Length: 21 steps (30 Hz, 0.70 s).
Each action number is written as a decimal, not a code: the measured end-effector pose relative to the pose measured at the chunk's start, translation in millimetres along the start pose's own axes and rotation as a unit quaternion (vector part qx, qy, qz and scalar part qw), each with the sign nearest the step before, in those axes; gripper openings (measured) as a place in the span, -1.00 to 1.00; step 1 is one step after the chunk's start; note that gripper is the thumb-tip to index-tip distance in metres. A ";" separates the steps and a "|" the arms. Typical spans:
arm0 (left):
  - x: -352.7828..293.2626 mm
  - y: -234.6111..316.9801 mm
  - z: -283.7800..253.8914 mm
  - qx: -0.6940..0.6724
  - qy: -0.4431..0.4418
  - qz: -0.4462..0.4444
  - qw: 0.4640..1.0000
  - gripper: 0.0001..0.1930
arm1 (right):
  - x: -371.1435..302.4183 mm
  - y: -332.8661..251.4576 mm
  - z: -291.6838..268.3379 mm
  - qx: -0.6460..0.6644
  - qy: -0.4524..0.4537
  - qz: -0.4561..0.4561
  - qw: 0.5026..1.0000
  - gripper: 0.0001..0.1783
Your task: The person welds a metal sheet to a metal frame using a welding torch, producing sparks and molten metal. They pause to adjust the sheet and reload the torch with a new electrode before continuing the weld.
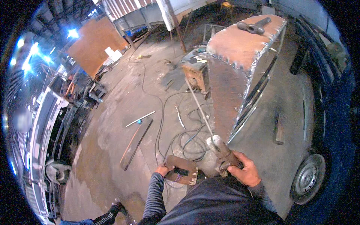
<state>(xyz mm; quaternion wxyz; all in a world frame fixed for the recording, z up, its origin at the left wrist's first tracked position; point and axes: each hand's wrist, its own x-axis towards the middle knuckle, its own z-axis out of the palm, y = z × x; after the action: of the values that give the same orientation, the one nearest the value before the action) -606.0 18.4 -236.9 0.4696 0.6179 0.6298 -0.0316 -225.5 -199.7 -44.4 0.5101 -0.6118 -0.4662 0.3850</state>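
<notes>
My left hand (162,170) grips the edge of a brown hand-held welding shield (184,164) with a dark rectangular window, low in front of my legs. My right hand (245,170) is closed round a worn electrode holder (223,150). A long thin welding electrode (198,106) sticks out of its tip, slanting up and to the left. Just ahead stands a tapered sheet-metal piece (227,90) with a rough weld seam along its edges. On its rusty top lies a hammer (255,27). The electrode passes left of the piece; contact is not visible.
Cables (189,144) lie coiled on the floor ahead. A rusty metal box (197,75) stands beside the metal piece. To the right are a wheel (308,179) and a dark blue vehicle (337,123). A person's leg (108,216) shows at lower left, near a vehicle frame (43,123).
</notes>
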 end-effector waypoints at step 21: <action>-41.2 61.0 22.0 0.024 0.013 0.063 0.998 -0.42 | 0.8 3.1 -20.8 0.061 -0.050 0.079 0.994 -0.30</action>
<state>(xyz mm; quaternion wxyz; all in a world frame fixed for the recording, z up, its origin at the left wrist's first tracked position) -553.0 -11.7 -190.2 0.4476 0.6680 0.5944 -0.0093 -205.0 -204.5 -43.6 0.4908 -0.5942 -0.4168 0.4820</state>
